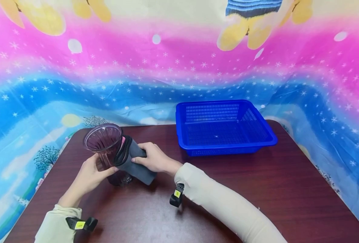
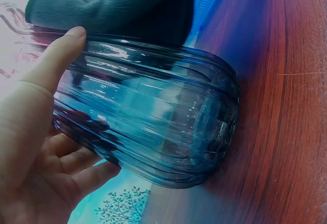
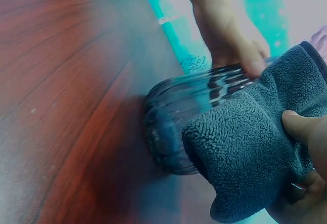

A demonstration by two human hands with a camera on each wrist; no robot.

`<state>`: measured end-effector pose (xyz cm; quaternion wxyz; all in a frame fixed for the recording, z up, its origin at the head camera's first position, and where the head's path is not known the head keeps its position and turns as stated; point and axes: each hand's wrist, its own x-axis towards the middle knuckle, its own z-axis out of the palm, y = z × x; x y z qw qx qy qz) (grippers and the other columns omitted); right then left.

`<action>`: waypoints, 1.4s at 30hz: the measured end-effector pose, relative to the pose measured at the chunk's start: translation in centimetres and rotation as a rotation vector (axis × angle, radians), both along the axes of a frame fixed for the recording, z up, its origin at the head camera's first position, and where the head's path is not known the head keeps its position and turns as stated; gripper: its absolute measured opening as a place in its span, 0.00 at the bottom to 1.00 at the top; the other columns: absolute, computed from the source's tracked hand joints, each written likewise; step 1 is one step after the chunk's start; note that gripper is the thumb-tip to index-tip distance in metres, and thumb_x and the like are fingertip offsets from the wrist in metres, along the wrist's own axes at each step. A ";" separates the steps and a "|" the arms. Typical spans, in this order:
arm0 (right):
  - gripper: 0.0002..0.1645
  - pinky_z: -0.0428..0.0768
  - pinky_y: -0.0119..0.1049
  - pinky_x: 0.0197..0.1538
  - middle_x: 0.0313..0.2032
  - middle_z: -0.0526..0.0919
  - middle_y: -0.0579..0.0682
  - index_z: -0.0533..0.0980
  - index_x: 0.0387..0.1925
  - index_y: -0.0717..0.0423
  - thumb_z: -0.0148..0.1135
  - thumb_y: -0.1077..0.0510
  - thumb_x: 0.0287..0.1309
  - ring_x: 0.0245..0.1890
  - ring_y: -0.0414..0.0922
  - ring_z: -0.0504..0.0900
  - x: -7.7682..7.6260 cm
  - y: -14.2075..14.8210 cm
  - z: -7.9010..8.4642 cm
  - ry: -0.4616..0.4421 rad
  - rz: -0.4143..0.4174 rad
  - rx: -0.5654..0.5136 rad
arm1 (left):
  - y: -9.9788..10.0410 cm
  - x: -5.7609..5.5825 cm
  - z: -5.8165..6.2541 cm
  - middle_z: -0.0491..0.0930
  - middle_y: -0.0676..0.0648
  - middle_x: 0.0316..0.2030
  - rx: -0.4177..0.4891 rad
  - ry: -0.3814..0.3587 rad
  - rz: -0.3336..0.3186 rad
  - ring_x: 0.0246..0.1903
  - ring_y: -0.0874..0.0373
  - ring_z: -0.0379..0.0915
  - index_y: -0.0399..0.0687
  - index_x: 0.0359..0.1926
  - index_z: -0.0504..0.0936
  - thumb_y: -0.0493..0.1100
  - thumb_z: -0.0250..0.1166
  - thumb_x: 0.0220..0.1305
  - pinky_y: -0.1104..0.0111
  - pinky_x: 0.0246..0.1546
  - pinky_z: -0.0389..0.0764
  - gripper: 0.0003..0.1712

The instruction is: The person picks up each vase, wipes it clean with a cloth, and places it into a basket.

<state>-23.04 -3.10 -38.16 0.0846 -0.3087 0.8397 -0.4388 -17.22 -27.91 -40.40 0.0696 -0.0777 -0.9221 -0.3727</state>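
A purple-tinted clear glass vase (image 1: 105, 138) with a flared, ribbed mouth stands on the left part of the table. My left hand (image 1: 89, 172) grips it round its narrower middle, with the thumb across the near side in the left wrist view. A folded dark grey cloth (image 1: 137, 165) is in my right hand (image 1: 155, 157), pinched between thumb and fingers. It lies against the right side of the vase (image 3: 173, 117). Its fuzzy towel weave shows in the right wrist view, where the cloth covers part of the glass.
A blue plastic basket (image 1: 225, 146) with perforated walls sits at the back right of the dark red-brown wooden table (image 1: 228, 182). Behind the table hangs a colourful printed curtain (image 1: 155, 67). Black bands with cameras are on both wrists.
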 end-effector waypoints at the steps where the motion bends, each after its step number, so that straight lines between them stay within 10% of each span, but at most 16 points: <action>1: 0.11 0.79 0.24 0.33 0.31 0.85 0.45 0.82 0.45 0.53 0.69 0.54 0.63 0.27 0.33 0.79 0.0 0.0 0.2 0.004 0.002 -0.009 | 0.0 0.0 0.0 0.83 0.34 0.51 0.004 -0.003 0.000 0.42 0.81 0.74 0.35 0.63 0.71 0.47 0.74 0.59 0.85 0.42 0.75 0.36; 4: 0.11 0.79 0.25 0.32 0.31 0.85 0.45 0.82 0.45 0.52 0.69 0.54 0.63 0.27 0.33 0.80 0.1 -0.1 0.8 0.010 0.007 -0.036 | 0.0 0.0 0.1 0.83 0.35 0.51 0.004 -0.007 0.004 0.41 0.83 0.73 0.36 0.64 0.71 0.49 0.74 0.60 0.85 0.42 0.75 0.37; 11: 0.11 0.79 0.24 0.34 0.33 0.86 0.45 0.82 0.46 0.52 0.69 0.55 0.63 0.29 0.32 0.80 0.3 -0.2 1.7 0.022 0.014 -0.068 | 0.2 0.2 0.2 0.83 0.35 0.53 -0.023 -0.009 0.016 0.49 0.52 0.83 0.36 0.65 0.70 0.51 0.74 0.60 0.85 0.42 0.75 0.39; 18: 0.12 0.79 0.24 0.34 0.34 0.86 0.44 0.82 0.47 0.51 0.69 0.54 0.63 0.30 0.32 0.81 0.1 -0.3 1.6 0.029 0.019 -0.057 | 0.1 0.1 0.2 0.84 0.36 0.50 -0.009 -0.006 0.010 0.41 0.83 0.72 0.37 0.63 0.72 0.50 0.74 0.60 0.84 0.41 0.76 0.37; 33: 0.15 0.77 0.23 0.36 0.35 0.86 0.44 0.82 0.50 0.51 0.69 0.55 0.63 0.32 0.33 0.79 0.3 -0.5 0.2 0.020 -0.009 0.046 | -0.1 0.1 0.0 0.83 0.33 0.52 0.017 -0.006 -0.005 0.42 0.84 0.71 0.34 0.64 0.71 0.47 0.74 0.61 0.85 0.43 0.75 0.36; 42: 0.12 0.75 0.24 0.35 0.31 0.84 0.42 0.83 0.45 0.51 0.71 0.53 0.61 0.29 0.34 0.77 0.3 -0.2 -1.5 0.052 -0.025 0.131 | 0.2 0.1 0.0 0.83 0.32 0.52 0.009 -0.009 0.010 0.50 0.46 0.84 0.32 0.64 0.71 0.49 0.73 0.61 0.83 0.43 0.76 0.37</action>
